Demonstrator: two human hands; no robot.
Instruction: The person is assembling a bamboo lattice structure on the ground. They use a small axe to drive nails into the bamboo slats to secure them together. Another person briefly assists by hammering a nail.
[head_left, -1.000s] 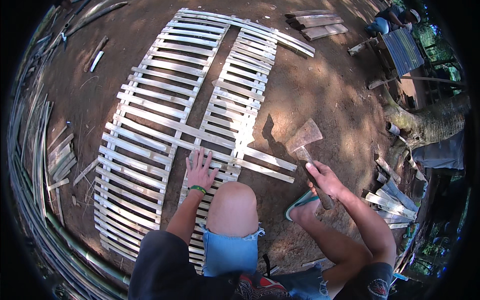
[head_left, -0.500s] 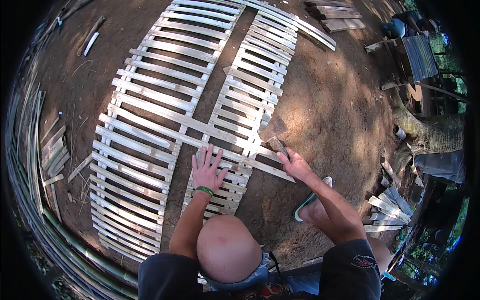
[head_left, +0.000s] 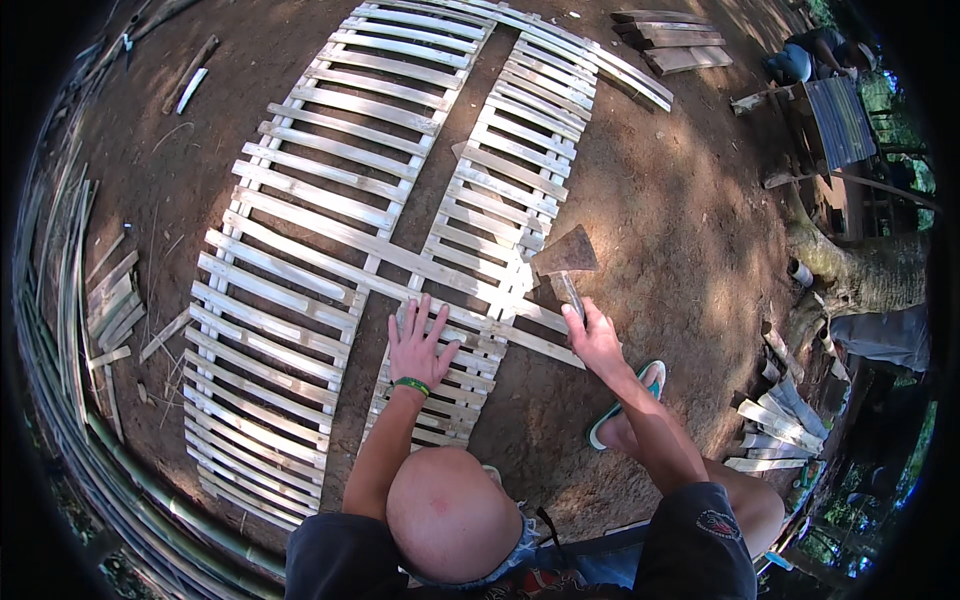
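Observation:
My right hand [head_left: 597,339] is closed round the short handle of a hatchet [head_left: 567,254] with a broad, rusty, flared blade. The blade is right beside the slatted bamboo panel [head_left: 478,262], near the end of its crossing strip; whether it touches the wood cannot be made out. Palm down, my left hand [head_left: 420,350] rests with spread fingers on the slats of the same panel, just below the long crosswise strip [head_left: 415,262]. That strip bridges a gap to a wider slatted panel [head_left: 300,255] on the left. Both panels lie flat on bare earth.
Long bamboo poles [head_left: 160,500] run along the left rim. Split pieces [head_left: 115,305] lie nearby. Boards [head_left: 680,42] are stacked at the far right. Off to the right are split offcuts [head_left: 785,420], a tree trunk [head_left: 875,265] and a seated person [head_left: 820,50] beside a corrugated sheet [head_left: 840,115].
The hatchet has swung up and to the right, its blade now turned more upright. My left hand stays at the same spot on the slats. My right foot shows more fully.

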